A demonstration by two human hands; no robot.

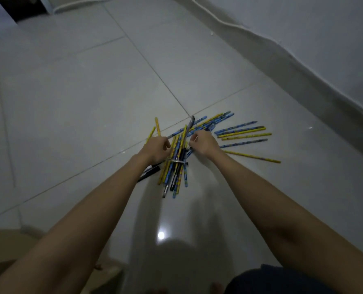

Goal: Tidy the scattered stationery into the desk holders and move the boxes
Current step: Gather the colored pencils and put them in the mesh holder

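Many pencils (177, 162) beneath both hands' fingers (192, 142)

left hand (157, 150) hiding pencils (177, 158), grip unclear

Domestic interior, most likely a room in a home, viewed at floor level. Glossy pale floor tiles (74, 85) with thin grout lines filling most of the view; plain white wall (324, 39) with a low skirting running from 12 to 3 o'clock; white cable (223, 21) trailing along the wall base at 1 o'clock; dark doorway or furniture edge (25, 9) at 11 o'clock. Dim indoor lighting, one lamp reflection at 6 o'clock.
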